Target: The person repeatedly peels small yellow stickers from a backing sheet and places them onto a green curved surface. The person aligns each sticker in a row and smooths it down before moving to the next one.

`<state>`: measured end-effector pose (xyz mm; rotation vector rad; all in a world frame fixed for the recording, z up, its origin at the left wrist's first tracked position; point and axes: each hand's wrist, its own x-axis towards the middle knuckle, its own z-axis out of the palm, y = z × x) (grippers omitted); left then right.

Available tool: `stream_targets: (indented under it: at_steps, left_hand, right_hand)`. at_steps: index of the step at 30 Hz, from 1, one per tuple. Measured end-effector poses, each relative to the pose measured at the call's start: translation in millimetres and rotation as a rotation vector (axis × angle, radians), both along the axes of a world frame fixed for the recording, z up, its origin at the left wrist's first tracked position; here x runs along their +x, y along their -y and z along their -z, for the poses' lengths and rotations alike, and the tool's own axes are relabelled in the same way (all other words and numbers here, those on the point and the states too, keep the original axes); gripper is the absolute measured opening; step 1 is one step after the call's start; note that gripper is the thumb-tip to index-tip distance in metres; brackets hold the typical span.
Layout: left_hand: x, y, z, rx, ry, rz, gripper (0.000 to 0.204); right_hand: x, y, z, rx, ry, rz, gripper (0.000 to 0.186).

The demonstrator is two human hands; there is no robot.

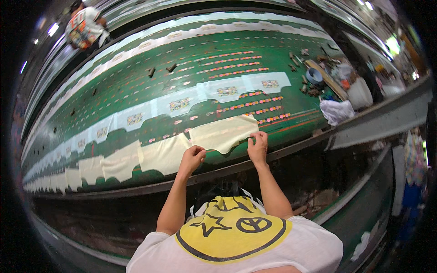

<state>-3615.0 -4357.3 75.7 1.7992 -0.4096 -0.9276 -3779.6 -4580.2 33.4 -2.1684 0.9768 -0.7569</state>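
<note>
A pale yellow fabric panel (224,133) with a curved cutout along its near edge lies on the long green table (291,50). At its near left corner my left hand (193,157) is closed, thumb and fingers pinched on the cloth. My right hand (258,144) pinches the panel's right edge near the front. Just left of it lies another pale yellow panel (163,154), close beside the first. More such panels run down the near side of the table to the far left.
Behind is a row of light blue panels (180,105) with printed patterns. Small colourful prints dot the green surface. To the right stand a blue-grey tape roll (314,76), a wooden board (325,79), a white cloth (337,111) and clutter. Another person (85,28) stands at the far left.
</note>
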Motion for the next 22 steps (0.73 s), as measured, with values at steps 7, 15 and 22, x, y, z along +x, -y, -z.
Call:
stream_targets:
  at_steps: [7, 15, 22]
  left_hand:
    - [14.8, 36.9, 16.2, -0.029, -0.096, 0.291, 0.019]
    - [-26.2, 96.9, -0.5, -0.003, -0.022, 0.644, 0.024]
    - [-74.0, 125.7, -16.3, 0.010, 0.035, 0.856, 0.026]
  right_hand:
    - [-48.3, -23.8, 0.9, -0.017, -0.012, 0.229, 0.015]
    - [-104.2, -36.1, 1.1, 0.055, -0.005, 0.377, 0.023]
    - [-141.1, -18.5, -3.2, 0.106, 0.024, 0.407, 0.028]
